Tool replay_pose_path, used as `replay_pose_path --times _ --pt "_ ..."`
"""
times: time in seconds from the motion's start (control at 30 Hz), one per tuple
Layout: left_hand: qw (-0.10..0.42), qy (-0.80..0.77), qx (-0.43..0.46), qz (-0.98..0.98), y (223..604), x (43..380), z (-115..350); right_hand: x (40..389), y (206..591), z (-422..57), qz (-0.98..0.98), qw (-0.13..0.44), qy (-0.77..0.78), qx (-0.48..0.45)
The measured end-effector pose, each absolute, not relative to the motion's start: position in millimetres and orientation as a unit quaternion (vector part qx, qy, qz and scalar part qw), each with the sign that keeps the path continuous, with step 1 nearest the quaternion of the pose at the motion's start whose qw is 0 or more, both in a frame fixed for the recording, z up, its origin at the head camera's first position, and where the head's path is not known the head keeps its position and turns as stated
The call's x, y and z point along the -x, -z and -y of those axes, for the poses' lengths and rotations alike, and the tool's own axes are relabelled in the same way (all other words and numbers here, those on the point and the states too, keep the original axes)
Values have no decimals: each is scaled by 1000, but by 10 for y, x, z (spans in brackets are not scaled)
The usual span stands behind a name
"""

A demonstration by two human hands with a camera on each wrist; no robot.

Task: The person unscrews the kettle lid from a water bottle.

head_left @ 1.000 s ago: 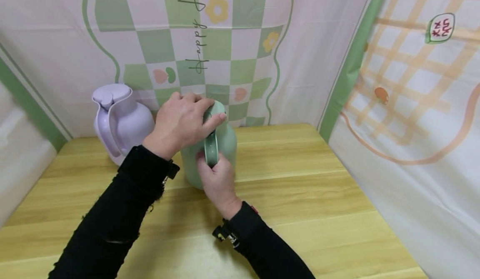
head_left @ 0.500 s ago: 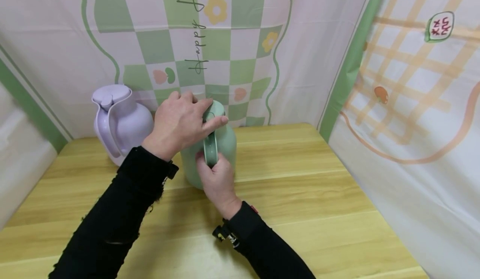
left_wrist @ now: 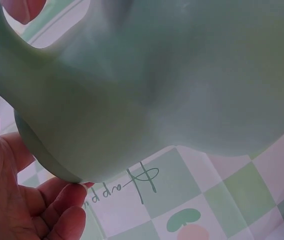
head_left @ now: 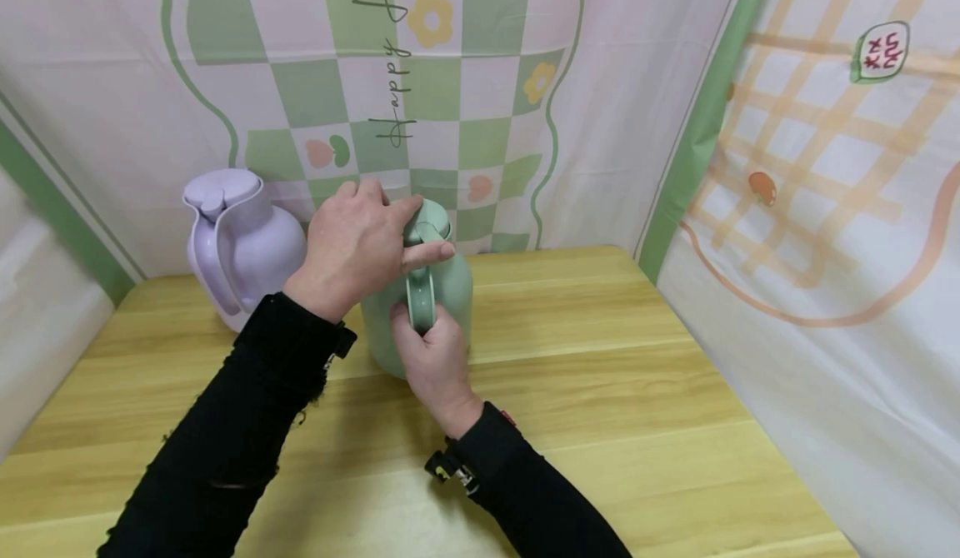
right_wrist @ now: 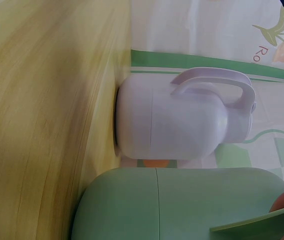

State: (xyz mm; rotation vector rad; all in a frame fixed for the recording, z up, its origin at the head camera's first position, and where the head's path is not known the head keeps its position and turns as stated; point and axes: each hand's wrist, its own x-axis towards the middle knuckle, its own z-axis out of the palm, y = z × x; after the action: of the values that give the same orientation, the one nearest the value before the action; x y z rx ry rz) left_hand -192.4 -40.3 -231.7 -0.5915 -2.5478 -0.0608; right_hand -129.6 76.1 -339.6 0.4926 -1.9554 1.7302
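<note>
A pale green thermos jug (head_left: 453,296) stands upright on the table, its handle facing me. My right hand (head_left: 438,362) grips the handle (head_left: 422,300) from below, thumb on its left side. On top, my left hand (head_left: 356,241) holds the round lid (head_left: 427,215); its fingers bend over the far left edge and the thumb lies across the handle's upper end. In the left wrist view, fingertips (left_wrist: 69,205) curl against the lid's edge beside the jug's neck. The right wrist view shows the jug's green side (right_wrist: 202,195) and part of a finger at the handle.
A lilac jug (head_left: 262,246) with a handle stands on the wooden table (head_left: 600,391) to the left, behind my left wrist. A checkered cloth (head_left: 427,87) hangs behind the table, and a plaid-printed one (head_left: 832,141) is on the right.
My left hand has turned slightly on the lid: the thumb has come down toward me, the fingers have shifted left, and more of the lid shows. The right hand stays on the handle.
</note>
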Motion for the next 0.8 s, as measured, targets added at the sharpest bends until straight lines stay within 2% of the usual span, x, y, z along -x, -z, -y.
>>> replay_pose_path --times 0.37,0.6,0.8 --pt "274 31 212 938 2332 1914 405 1375 3509 -759 717 242 -630 -174" --pt "281 35 211 935 2346 1918 421 1305 3403 -758 713 244 -632 -179" --pt "276 35 208 938 2355 1919 436 1438 3585 -752 722 244 -624 -172"
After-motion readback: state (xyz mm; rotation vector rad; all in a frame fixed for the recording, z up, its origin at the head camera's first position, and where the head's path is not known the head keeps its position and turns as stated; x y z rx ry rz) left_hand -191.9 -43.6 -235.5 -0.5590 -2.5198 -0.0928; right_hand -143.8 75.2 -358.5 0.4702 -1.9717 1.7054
